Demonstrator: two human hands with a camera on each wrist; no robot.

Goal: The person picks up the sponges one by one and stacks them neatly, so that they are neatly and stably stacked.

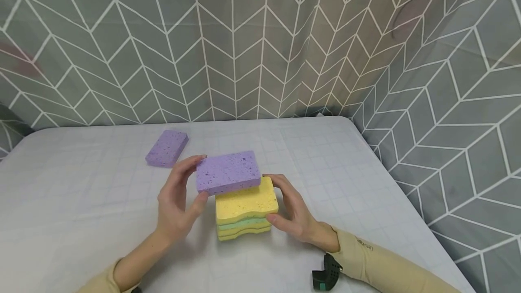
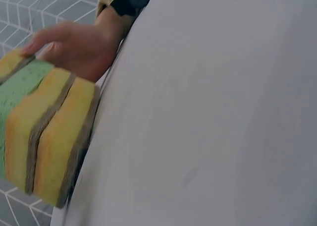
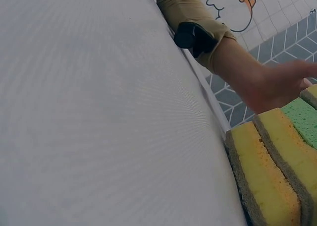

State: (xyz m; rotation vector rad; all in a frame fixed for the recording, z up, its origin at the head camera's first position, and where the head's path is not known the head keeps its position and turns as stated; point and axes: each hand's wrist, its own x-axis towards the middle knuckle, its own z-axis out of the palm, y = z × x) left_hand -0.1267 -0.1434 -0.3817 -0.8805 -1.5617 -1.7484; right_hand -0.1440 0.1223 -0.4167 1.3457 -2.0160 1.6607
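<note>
In the head view my left hand point(image 1: 176, 205) pinches a purple sponge point(image 1: 228, 172) between thumb and fingers at its left end. This sponge is slightly tilted and overlaps the back left of a sponge stack. At the top of the stack is a yellow sponge point(image 1: 246, 205), with a green sponge point(image 1: 244, 224) below it and yellow sponges point(image 2: 67, 137) with grey scrub layers at the bottom. My right hand point(image 1: 295, 211) holds the top yellow sponge at its right end, thumb on the front edge and fingers behind. The left wrist view shows that hand's fingertips on the yellow sponge.
Another purple sponge point(image 1: 167, 148) lies flat on the white-covered table point(image 1: 81, 202), behind and left of the stack. A patterned grey curtain point(image 1: 211, 44) hangs along the back and right edges. A dark device point(image 1: 327, 274) is on my right wrist.
</note>
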